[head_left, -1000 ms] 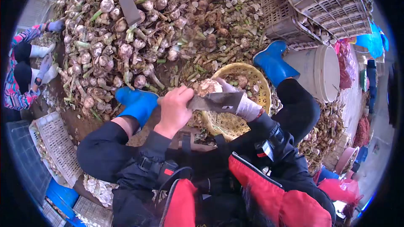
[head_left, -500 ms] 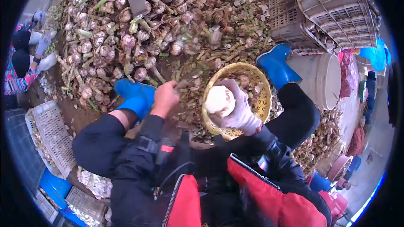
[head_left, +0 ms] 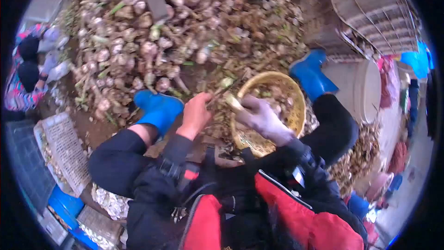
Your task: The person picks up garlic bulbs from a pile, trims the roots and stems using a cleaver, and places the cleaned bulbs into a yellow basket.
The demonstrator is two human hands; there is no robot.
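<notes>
My left hand (head_left: pixel 196 115) is bare and closed around a knife, its handle mostly hidden in the fingers. The thin dark knife blade (head_left: pixel 225 90) points up and right, close to the pale stem of a garlic bulb (head_left: pixel 235 103). My right hand (head_left: pixel 267 119), in a soiled whitish glove, grips that garlic over the near left side of a yellow woven basket (head_left: pixel 301 119). Loose garlic bulbs (head_left: pixel 280 106) lie inside the basket. A pale greenish cut piece (head_left: pixel 226 82) shows just beyond the blade.
A large heap of garlic with stems (head_left: pixel 138 51) spreads ahead, a flat grey bar (head_left: pixel 155 0) on it. My blue boots (head_left: pixel 159 111) flank the work. Plastic crates (head_left: pixel 370 9) and a white bucket (head_left: pixel 356 88) stand right; another crate (head_left: pixel 62 150) sits left. Another person's gloved hand (head_left: pixel 50 60) shows far left.
My right hand has turned: the broad white face of garlic seen before is replaced by a stem pointing left. My left hand and the knife have come nearer to it.
</notes>
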